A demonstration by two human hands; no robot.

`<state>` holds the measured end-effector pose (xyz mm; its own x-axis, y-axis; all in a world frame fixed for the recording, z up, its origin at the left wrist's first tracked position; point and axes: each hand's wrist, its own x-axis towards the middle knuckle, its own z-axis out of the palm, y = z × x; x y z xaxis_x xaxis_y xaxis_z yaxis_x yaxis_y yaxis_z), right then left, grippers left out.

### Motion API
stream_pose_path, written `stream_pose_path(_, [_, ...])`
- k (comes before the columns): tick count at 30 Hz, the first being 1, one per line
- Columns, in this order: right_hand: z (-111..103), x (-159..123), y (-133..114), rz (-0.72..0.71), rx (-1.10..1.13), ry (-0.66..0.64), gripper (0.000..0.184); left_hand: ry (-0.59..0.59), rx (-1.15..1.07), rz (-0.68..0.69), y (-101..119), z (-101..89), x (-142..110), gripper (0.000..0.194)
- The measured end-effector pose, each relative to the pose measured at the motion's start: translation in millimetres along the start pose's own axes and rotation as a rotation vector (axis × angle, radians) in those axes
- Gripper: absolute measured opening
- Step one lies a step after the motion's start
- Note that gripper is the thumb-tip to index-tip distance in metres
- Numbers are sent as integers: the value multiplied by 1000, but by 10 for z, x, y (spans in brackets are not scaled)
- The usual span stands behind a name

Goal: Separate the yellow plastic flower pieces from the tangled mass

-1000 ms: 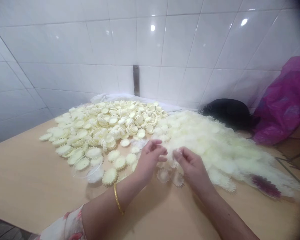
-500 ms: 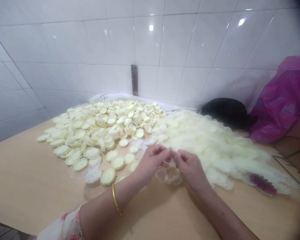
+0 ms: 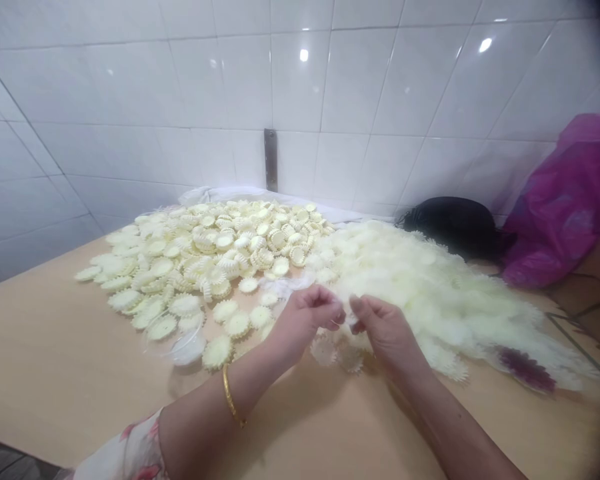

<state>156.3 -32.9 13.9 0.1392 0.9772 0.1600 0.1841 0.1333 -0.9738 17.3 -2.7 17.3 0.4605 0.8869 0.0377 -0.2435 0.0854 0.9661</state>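
My left hand (image 3: pixel 310 317), with a gold bangle at its wrist, has thumb and fingers pinched together near the middle of the table. Close beside it on the right, my right hand (image 3: pixel 383 327) is pinched too, thumb over the fingers. A narrow gap parts the two sets of fingertips. Something pale and very thin seems to be at the fingers, too small to make out. Just beneath the hands lie whitish scalloped discs (image 3: pixel 324 349), partly covered. Left of my left hand are loose pale yellow scalloped discs (image 3: pixel 237 325).
A heap of pale yellow discs (image 3: pixel 225 240) covers the back left of the wooden table (image 3: pixel 45 347). Sheer petal-like pieces (image 3: pixel 420 287) spread to the right, with a dark purple piece (image 3: pixel 527 369). A clear tub (image 3: pixel 187 350), black item (image 3: pixel 450 223) and magenta bag (image 3: pixel 560 193) stand around.
My hands have drawn slightly apart: the fingertips were together and now have a gap between them. The piles have not changed.
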Motion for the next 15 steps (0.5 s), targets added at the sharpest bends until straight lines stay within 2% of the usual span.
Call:
stream_pose_path(6, [36, -54, -58, -30, -95, -74, 39, 227, -18, -23, -57, -45, 75, 12])
stream_pose_path(11, [12, -61, -51, -115, -289, 14, 42, 385, 29, 38, 7, -103, 124, 14])
stream_pose_path(13, [5, -54, -49, -193, -389, 73, 37, 394, 67, 89, 22, -125, 131, 13])
stream_pose_path(15, [0, -51, -66, -303, -481, 127, 23, 342, 158, 131, 10, -131, 126, 12])
